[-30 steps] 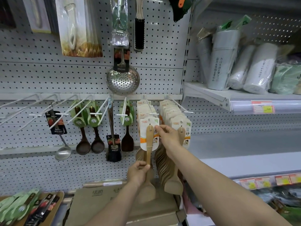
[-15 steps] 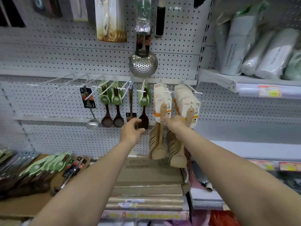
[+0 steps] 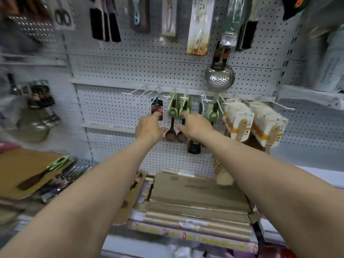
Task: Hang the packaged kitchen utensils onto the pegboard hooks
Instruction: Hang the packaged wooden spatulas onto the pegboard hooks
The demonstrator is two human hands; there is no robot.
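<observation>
Utensils: your packaged wooden spatulas [image 3: 240, 125] hang on the pegboard hooks [image 3: 228, 103], long axis vertical, blades down.
Hands: your left hand [image 3: 149, 127] and right hand [image 3: 195, 125] are spread, holding nothing.
Hidden: motion blur smears details.
Change: both hands have left the spatulas, moving leftward.

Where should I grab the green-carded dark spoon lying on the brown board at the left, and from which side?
Grip the green-carded spoon at its dark handle, just below the green card, fingers coming from above across the shaft. It lies flat and diagonal on the brown board, card end up and right, so the card's top stays free for a hook.
</observation>
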